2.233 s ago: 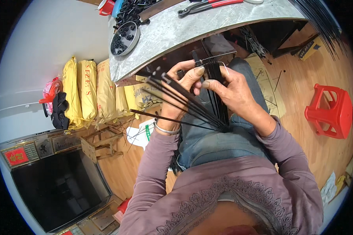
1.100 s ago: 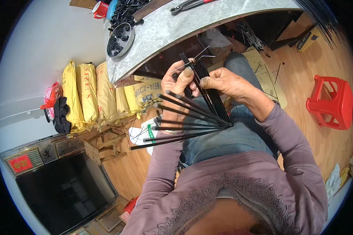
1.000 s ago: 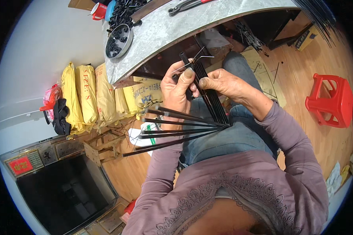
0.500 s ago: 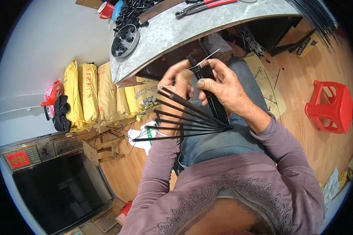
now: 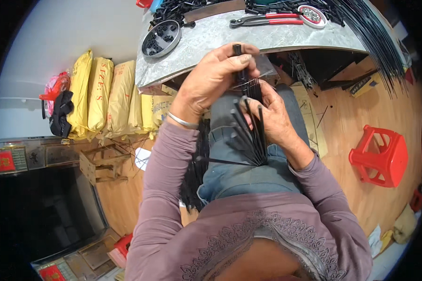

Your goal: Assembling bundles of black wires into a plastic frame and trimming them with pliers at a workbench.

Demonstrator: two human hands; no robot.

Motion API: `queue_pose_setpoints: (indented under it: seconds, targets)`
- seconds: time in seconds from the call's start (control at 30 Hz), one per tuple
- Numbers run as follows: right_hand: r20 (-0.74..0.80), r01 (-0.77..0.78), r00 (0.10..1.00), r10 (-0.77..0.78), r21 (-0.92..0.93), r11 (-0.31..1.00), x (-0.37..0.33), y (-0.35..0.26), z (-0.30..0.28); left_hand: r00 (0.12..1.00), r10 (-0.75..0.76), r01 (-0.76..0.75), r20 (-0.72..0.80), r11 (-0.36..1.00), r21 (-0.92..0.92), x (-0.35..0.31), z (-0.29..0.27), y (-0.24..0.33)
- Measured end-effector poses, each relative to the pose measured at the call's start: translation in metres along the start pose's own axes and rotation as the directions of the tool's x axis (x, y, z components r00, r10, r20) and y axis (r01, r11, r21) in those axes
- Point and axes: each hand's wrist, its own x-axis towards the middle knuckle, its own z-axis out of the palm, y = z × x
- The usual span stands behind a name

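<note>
Over my lap is what looks like a black umbrella frame (image 5: 253, 145), its thin ribs fanning out from a gathered end near my thighs. My left hand (image 5: 213, 77) is closed round the upright black shaft (image 5: 237, 49) at its upper part, thumb across it. Lower down and to the right, my right hand (image 5: 274, 114) pinches the bundled ribs between thumb and fingers. A thin pale wire (image 5: 266, 75) pokes out beside the bundle, between the two hands. Several ribs on the left side are loose and blurred by motion.
Ahead stands a grey marble-patterned table (image 5: 201, 49) bearing a round dish of black parts (image 5: 162, 40), red-handled pincers (image 5: 267, 20), a small white dish (image 5: 312, 17) and long black rods (image 5: 375, 37). Yellow sacks (image 5: 98, 93) line the left wall; a red stool (image 5: 380, 154) is at right.
My left hand has moved up and right, from beside the ribs to a grip on the shaft's upper part. The fanned ribs have swung closer together. The view has shifted slightly.
</note>
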Motion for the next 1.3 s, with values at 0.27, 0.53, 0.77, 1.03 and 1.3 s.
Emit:
queue_pose_setpoints:
  seconds: [0.27,0.53,0.77,1.03,1.3]
  targets:
    - [0.040,-0.060,0.998,0.057,0.059,0.996,0.006,-0.003,-0.002,0.992,0.102,-0.107,-0.074,0.992,-0.071,-0.006,-0.023,-0.022]
    - [0.028,-0.098,0.995,0.095,0.114,0.989,0.010,0.004,-0.004,0.983,0.179,-0.182,-0.051,0.982,-0.051,-0.008,-0.023,-0.026]
    - [0.036,-0.096,0.995,0.094,0.088,0.991,0.016,0.004,0.001,0.979,0.203,-0.203,-0.019,0.979,-0.012,-0.008,-0.020,-0.028]
    - [-0.010,-0.126,0.992,0.126,0.027,0.992,0.019,0.006,0.011,0.981,0.181,-0.189,-0.071,0.972,-0.139,0.000,-0.036,-0.035]
    - [0.022,-0.126,0.992,0.125,0.058,0.990,0.021,0.007,0.010,0.963,0.243,-0.253,-0.113,0.964,-0.079,-0.003,-0.043,-0.040]
